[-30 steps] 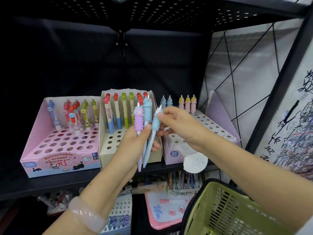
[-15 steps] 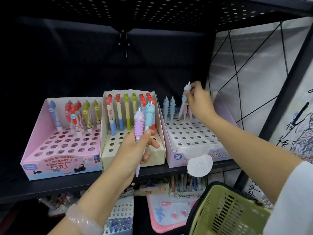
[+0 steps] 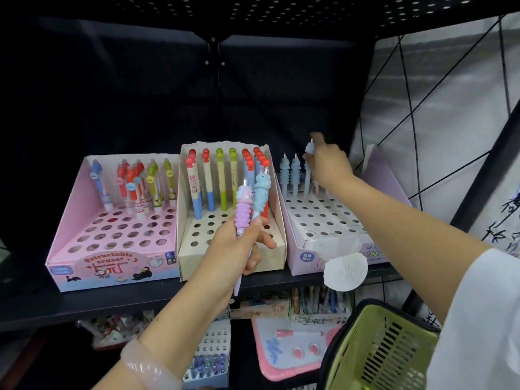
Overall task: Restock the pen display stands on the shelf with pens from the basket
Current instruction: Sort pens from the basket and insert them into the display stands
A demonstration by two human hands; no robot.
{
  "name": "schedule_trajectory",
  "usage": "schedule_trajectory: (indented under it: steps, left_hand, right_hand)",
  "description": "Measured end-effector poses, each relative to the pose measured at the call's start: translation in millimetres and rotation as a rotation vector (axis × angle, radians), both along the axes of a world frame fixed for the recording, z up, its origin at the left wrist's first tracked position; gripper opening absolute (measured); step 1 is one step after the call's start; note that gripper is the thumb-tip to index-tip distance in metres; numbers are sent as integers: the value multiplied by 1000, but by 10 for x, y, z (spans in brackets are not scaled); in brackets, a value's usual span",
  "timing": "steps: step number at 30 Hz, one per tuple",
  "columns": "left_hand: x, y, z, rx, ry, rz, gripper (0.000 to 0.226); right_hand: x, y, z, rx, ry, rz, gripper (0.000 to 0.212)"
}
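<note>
My left hand (image 3: 237, 246) grips two unicorn pens upright in front of the middle stand: a purple pen (image 3: 243, 209) and a light blue pen (image 3: 260, 192). My right hand (image 3: 327, 164) pinches another light blue pen (image 3: 309, 164) at the back row of the right lilac stand (image 3: 323, 218), beside two blue pens (image 3: 289, 173) standing there. The pen's lower end is in or just above a hole; I cannot tell which. The green basket (image 3: 377, 347) hangs at the lower right.
Three stands sit on the black shelf (image 3: 84, 302): a pink eraser stand (image 3: 112, 235) at left, a cream stand (image 3: 225, 215) in the middle with red and green topped pens, and the lilac one. More stationery lies on the shelf below. A white round tag (image 3: 345, 271) hangs from the lilac stand.
My right hand carried a light blue pen from my left hand's bunch to the back row of the right stand and lowered it there. My left hand stayed in place with two pens.
</note>
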State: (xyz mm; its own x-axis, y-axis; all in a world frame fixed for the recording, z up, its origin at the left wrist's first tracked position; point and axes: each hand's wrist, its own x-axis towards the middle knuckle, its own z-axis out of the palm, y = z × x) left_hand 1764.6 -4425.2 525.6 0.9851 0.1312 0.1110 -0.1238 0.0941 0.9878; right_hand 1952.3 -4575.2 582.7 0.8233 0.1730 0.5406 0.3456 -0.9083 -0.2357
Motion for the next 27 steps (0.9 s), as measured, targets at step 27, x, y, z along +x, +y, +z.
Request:
schedule_trajectory:
  steps: [27]
  left_hand:
    - [-146,-90,118,-44,-85,-51,17]
  right_hand:
    - [-1364,242,56,746,643,730,21]
